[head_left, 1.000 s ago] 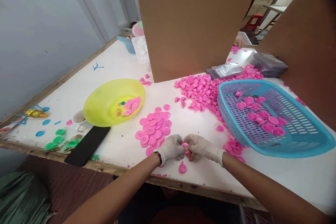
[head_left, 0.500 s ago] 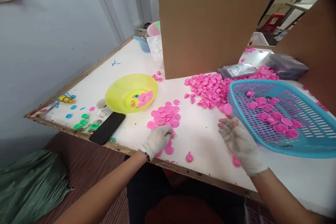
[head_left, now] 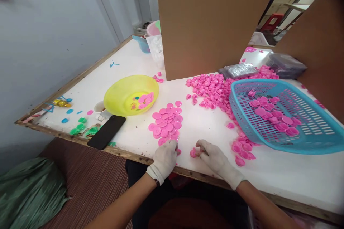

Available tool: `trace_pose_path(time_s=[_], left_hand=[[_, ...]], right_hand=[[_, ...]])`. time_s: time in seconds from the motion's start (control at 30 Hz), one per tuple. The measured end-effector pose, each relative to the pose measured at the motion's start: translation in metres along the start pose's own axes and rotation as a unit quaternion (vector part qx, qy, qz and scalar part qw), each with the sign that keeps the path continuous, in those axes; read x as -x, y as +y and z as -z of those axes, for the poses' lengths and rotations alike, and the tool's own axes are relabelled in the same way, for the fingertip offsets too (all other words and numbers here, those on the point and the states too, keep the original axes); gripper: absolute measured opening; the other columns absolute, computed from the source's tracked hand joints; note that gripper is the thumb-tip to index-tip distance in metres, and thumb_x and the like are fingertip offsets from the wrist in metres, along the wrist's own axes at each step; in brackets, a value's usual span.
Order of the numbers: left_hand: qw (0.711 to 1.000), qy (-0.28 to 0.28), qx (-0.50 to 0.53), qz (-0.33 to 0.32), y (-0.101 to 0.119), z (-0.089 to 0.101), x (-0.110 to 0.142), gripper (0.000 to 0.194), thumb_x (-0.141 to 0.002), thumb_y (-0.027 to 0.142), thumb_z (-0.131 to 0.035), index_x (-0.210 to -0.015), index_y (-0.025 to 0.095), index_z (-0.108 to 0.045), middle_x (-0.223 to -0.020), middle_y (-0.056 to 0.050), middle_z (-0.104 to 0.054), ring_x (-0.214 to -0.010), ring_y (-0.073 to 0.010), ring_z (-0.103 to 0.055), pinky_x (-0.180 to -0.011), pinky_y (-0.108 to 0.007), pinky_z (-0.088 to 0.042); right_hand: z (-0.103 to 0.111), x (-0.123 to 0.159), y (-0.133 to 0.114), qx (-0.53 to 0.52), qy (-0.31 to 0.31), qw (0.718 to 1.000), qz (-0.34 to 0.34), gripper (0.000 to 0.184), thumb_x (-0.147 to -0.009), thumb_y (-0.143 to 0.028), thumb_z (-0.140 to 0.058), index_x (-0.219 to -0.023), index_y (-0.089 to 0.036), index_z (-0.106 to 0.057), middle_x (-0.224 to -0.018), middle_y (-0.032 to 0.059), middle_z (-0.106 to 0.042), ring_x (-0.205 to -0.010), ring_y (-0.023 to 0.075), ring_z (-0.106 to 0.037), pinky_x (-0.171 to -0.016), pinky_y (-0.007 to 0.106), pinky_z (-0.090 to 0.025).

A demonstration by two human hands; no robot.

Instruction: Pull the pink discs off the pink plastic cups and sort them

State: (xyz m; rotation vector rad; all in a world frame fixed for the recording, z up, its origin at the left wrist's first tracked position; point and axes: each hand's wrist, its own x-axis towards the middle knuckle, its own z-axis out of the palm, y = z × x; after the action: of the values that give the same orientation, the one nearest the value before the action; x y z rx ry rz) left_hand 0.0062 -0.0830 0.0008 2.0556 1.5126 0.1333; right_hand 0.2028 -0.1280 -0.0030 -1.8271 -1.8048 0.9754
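My left hand [head_left: 166,159], in a white glove, rests at the near end of a spread of flat pink discs [head_left: 167,121]. Its fingers are curled down, with a pink disc [head_left: 178,152] at the fingertips; part of the grip is hidden. My right hand [head_left: 215,159], also gloved, lies low over the white table. Thumb and fingers close on a small pink cup-shaped piece [head_left: 193,152] at their tips. To the right of this hand, several loose pink cup pieces [head_left: 244,146] lie beside the blue basket [head_left: 258,137], which holds more pink pieces.
A heap of pink cup pieces [head_left: 213,91] lies before an upright cardboard sheet [head_left: 215,25]. At left stand a yellow bowl [head_left: 118,94] with discs, a white cup [head_left: 99,107] and a black phone [head_left: 106,132]. Wrapped packs [head_left: 239,71] sit behind the basket.
My right hand has come left from beside the basket to the small pink cup piece. A blurred pink piece above that hand has left its spot. My left hand has shifted slightly nearer the table edge.
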Motion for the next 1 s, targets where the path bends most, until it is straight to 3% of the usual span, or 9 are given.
trace_pose_path(time_s=[0.07, 0.13, 0.2, 0.4, 0.7, 0.83, 1.0], left_hand=[[0.983, -0.012, 0.183, 0.021, 0.009, -0.001, -0.003, 0.005, -0.081, 0.016, -0.053, -0.076, 0.017, -0.052, -0.065, -0.001, -0.059, -0.065, -0.0155, -0.061, -0.059, -0.025, -0.046], [0.936, -0.046, 0.346, 0.040, 0.020, 0.000, -0.009, 0.009, -0.081, 0.018, -0.053, -0.075, 0.018, -0.048, -0.055, 0.004, -0.054, -0.053, -0.0122, -0.058, -0.050, -0.021, -0.045], [0.903, -0.081, 0.419, 0.053, 0.032, -0.001, -0.015, 0.009, -0.081, 0.019, -0.053, -0.076, 0.019, -0.046, -0.051, 0.005, -0.052, -0.045, -0.0103, -0.055, -0.045, -0.020, -0.045], [0.922, -0.147, 0.350, 0.074, 0.041, -0.015, -0.019, 0.007, -0.080, 0.013, -0.052, -0.076, 0.018, -0.050, -0.049, 0.005, -0.052, -0.041, -0.0103, -0.052, -0.039, -0.019, -0.043], [0.909, -0.212, 0.335, 0.133, 0.032, -0.032, -0.029, 0.005, -0.083, 0.014, -0.050, -0.081, 0.018, -0.047, -0.040, 0.008, -0.048, -0.036, -0.0110, -0.052, -0.039, -0.019, -0.043], [0.910, -0.215, 0.337, 0.111, 0.029, -0.031, -0.028, 0.006, -0.081, 0.015, -0.050, -0.079, 0.018, -0.046, -0.043, 0.007, -0.050, -0.038, -0.0110, -0.054, -0.039, -0.018, -0.043], [0.927, -0.208, 0.304, 0.068, 0.027, -0.029, -0.028, 0.022, -0.069, 0.012, -0.063, -0.081, 0.018, -0.046, -0.055, 0.008, -0.050, -0.046, -0.0104, -0.058, -0.040, -0.015, -0.041]], right_hand=[[0.009, -0.003, -0.002, -0.064, 0.002, 0.998, 0.000, 0.013, -0.081, -0.024, -0.044, -0.088, -0.021, -0.054, -0.071, -0.0010, -0.059, -0.065, 0.0150, -0.056, -0.061, 0.027, -0.042], [0.015, -0.006, -0.007, -0.150, -0.022, 0.988, -0.015, 0.012, -0.081, -0.025, -0.044, -0.084, -0.020, -0.054, -0.069, -0.0018, -0.058, -0.061, 0.0128, -0.055, -0.057, 0.025, -0.043], [0.016, -0.008, -0.010, -0.222, -0.057, 0.972, -0.048, 0.012, -0.081, -0.028, -0.044, -0.077, -0.019, -0.052, -0.062, -0.0030, -0.056, -0.054, 0.0106, -0.054, -0.051, 0.022, -0.042], [-0.001, -0.008, 0.004, -0.269, -0.111, 0.942, -0.169, 0.011, -0.076, -0.029, -0.050, -0.074, -0.018, -0.048, -0.055, -0.0049, -0.054, -0.044, 0.0098, -0.055, -0.040, 0.019, -0.041], [-0.017, -0.013, 0.011, -0.308, -0.134, 0.923, -0.187, 0.004, -0.079, -0.021, -0.044, -0.082, -0.020, -0.041, -0.064, -0.0068, -0.054, -0.042, 0.0069, -0.055, -0.040, 0.018, -0.041], [-0.015, -0.013, 0.009, -0.300, -0.146, 0.923, -0.189, 0.004, -0.081, -0.020, -0.045, -0.081, -0.020, -0.040, -0.063, -0.0061, -0.054, -0.042, 0.0077, -0.056, -0.040, 0.018, -0.041], [-0.019, -0.012, 0.015, -0.310, -0.143, 0.923, -0.177, 0.003, -0.083, -0.018, -0.042, -0.082, -0.020, -0.041, -0.065, -0.0050, -0.057, -0.044, 0.0073, -0.057, -0.043, 0.018, -0.043]])
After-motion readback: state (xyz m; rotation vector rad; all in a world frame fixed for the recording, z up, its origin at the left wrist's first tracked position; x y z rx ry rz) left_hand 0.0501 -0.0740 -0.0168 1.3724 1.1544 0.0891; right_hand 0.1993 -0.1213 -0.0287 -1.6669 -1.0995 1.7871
